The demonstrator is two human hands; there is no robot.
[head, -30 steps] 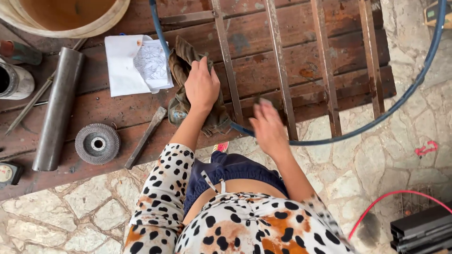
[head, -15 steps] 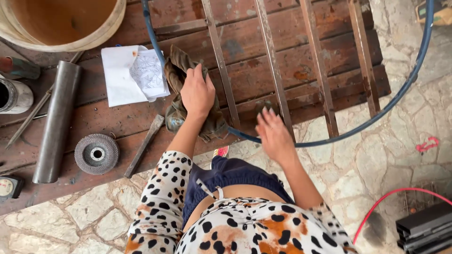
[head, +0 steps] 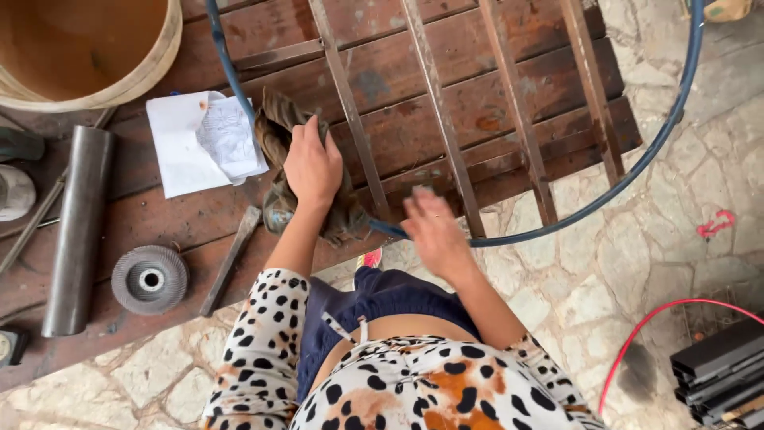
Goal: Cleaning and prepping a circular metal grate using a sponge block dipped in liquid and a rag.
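Left hand: flat, fingers spread, pressing a crumpled brown rag onto the wooden workbench.
Right hand: blurred, by the blue hoop at the bench's near edge; whether it grips anything, cannot tell.
Hoop: lies over a rusty metal grate.
Left of rag: white paper, flap disc, steel tube.

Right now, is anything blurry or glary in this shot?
Head view: the right hand is smeared by motion blur; the left hand on the rag is sharp. Light is soft and even, with faint shadows and no glare on the blue hoop.
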